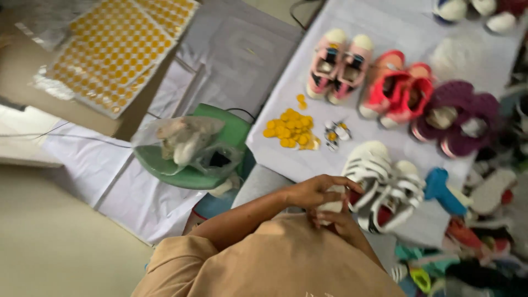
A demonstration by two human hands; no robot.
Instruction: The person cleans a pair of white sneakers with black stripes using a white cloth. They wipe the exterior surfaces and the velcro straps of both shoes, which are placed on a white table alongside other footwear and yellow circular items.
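White strapped pair of shoes (pixel 379 184) lies side by side on the pale cloth, heels gripped by both hands.

The pair of white strapped children's shoes (pixel 382 184) lies on the pale cloth-covered table (pixel 385 33), touched at its left end by both hands: left hand (pixel 316 190) above, right hand (pixel 338 220) below. Behind it lies the heap of round yellow discs (pixel 289 131). Three shoe pairs stand further behind: pink sneakers (pixel 338 63), red sneakers (pixel 399 91), purple clogs (pixel 456 118), left to right. The green round stool (pixel 181 173) stands left of the table.
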